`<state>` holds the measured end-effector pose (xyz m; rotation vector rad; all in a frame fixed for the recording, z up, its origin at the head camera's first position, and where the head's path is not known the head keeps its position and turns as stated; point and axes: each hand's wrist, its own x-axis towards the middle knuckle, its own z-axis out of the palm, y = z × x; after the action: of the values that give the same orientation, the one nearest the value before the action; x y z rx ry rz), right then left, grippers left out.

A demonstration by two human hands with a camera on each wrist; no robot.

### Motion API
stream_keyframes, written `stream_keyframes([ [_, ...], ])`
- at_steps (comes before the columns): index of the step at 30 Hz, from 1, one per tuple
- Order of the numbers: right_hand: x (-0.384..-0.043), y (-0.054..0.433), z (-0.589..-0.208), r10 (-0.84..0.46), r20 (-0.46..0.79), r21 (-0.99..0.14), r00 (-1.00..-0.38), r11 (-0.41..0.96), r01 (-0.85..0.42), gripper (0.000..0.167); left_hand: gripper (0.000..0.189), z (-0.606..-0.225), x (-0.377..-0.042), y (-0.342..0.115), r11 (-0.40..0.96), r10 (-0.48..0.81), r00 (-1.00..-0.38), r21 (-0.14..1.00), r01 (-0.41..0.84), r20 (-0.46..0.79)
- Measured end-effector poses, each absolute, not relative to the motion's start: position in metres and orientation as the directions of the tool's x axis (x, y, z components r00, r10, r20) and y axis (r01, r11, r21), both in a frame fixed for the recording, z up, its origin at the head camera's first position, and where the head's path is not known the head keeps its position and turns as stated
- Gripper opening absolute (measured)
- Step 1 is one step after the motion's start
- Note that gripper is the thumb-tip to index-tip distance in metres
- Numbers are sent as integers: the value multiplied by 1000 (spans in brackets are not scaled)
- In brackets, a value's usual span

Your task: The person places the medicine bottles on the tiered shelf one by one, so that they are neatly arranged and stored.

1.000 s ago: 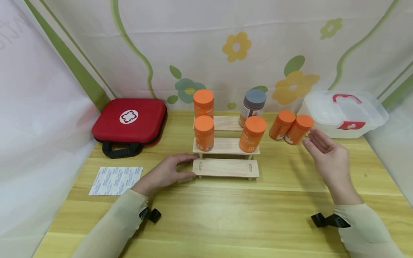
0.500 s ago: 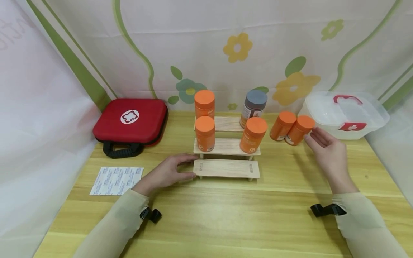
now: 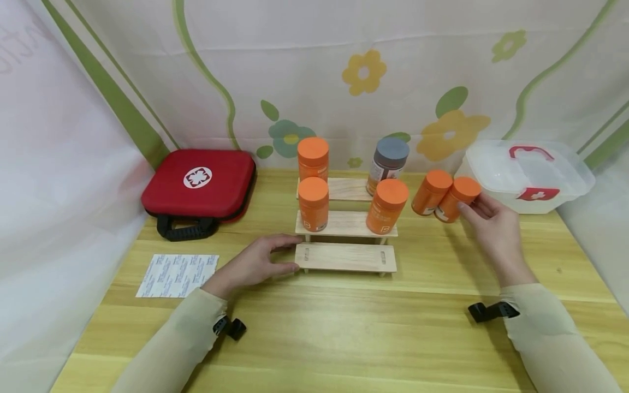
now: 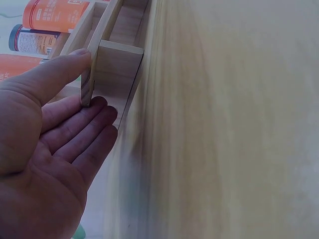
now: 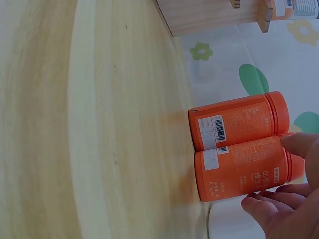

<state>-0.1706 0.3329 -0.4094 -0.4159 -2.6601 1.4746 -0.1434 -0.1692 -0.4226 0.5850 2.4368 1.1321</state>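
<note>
My right hand (image 3: 493, 232) holds the right one of two orange bottles, the orange bottle (image 5: 239, 172), near its cap, thumb on one side and fingers on the other. The other orange bottle (image 3: 431, 193) stands close against it. My left hand (image 3: 255, 259) is at the left end of a three-step wooden stand (image 3: 346, 256), thumb and index finger on opposite sides of its lowest board (image 4: 97, 45). Two orange bottles, one of them an orange bottle (image 3: 386, 206), stand on the middle step. Another orange bottle (image 3: 313, 155) and a grey-capped bottle (image 3: 388, 164) stand on the top step.
A red first-aid case (image 3: 199, 185) with a black handle lies at the back left. Near the left arm is a printed white packet (image 3: 177, 275). A clear plastic first-aid box (image 3: 528, 169) stands behind the right hand. A flowered curtain closes off the back of the table (image 3: 334, 338).
My right hand has moved left and closed its thumb and fingers on the right orange bottle. The left hand has stayed at the stand.
</note>
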Motion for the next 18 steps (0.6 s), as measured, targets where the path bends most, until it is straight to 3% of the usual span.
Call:
stream_keyframes([
  [18,-181,332,-418,305,-10,-856,-952,490,166,77,62,-423,-142,-169,587,522,-836,782,210,-168],
])
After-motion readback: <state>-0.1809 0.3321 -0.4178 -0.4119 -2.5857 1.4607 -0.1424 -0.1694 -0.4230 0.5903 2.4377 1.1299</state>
